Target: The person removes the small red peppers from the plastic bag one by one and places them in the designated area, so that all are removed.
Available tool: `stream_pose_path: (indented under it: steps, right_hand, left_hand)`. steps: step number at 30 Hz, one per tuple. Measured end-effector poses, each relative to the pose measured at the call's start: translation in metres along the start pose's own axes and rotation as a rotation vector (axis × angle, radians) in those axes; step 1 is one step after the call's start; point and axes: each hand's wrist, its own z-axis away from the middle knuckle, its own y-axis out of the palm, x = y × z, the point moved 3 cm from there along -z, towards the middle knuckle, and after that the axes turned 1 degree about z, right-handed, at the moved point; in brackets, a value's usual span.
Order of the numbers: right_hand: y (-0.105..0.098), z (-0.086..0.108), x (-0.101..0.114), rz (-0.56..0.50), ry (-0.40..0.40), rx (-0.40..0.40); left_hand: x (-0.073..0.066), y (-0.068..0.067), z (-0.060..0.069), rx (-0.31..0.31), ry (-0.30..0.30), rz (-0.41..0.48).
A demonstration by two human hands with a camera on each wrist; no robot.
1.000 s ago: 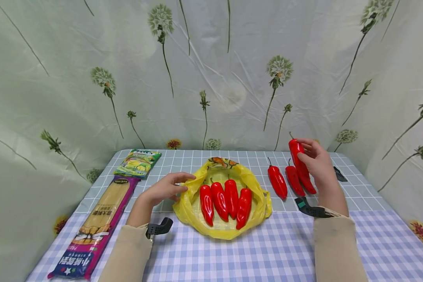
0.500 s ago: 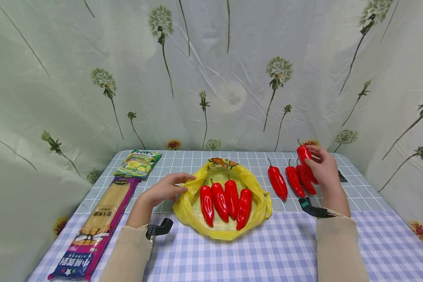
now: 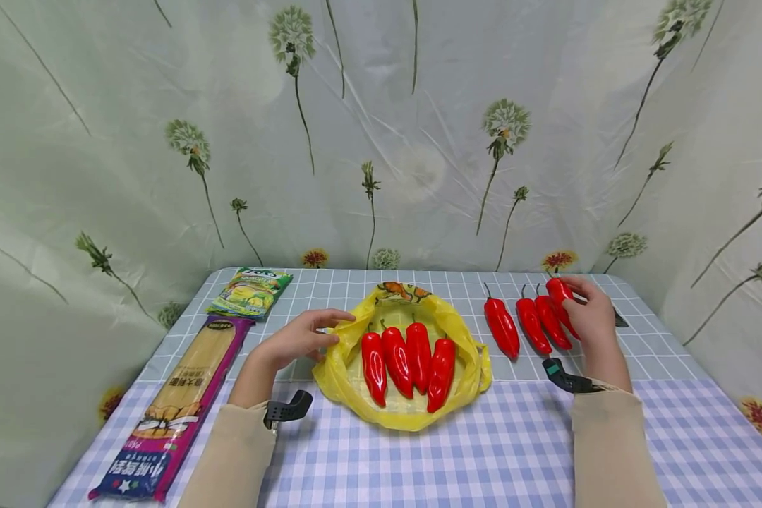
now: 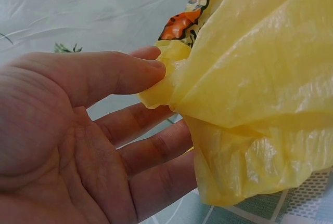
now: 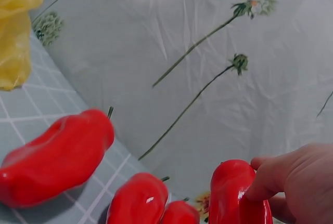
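The left hand pinches the left edge of a yellow plastic bag between thumb and index finger, the other fingers loosely extended, while four red chili peppers lie side by side within the bag. The right hand grips the upper part of a tilted red chili pepper between thumb and fingers, just right of three more red peppers lying on the checked tablecloth, well apart from the bag.

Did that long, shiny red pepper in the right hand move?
Yes: in the head view, the long, shiny red pepper moved lower and farther right of the open yellow plastic bag.
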Motion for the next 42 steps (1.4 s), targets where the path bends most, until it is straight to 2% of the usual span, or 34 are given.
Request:
stream_pose_path:
  steps: [8,15,27,35,42]
  right_hand:
    - [0.002,-0.003,-0.013,0.064,0.019,-0.026]
    - [0.000,-0.006,-0.025,0.104,-0.010,-0.076]
    - [0.006,-0.010,-0.036,0.126,-0.010,-0.062]
    - [0.005,-0.010,-0.034,0.101,0.013,-0.041]
    - [0.002,-0.005,-0.018,0.072,0.026,-0.052]
  left_hand:
    - [0.001,0.001,-0.001,-0.003,-0.019,-0.005]
    - [-0.002,0.000,-0.001,0.003,-0.014,-0.006]
    - [-0.002,0.001,-0.001,-0.011,-0.031,-0.005]
    - [-0.002,0.001,-0.002,-0.004,-0.030,0.006]
    - [-0.002,0.000,-0.002,-0.006,-0.026,0.005]
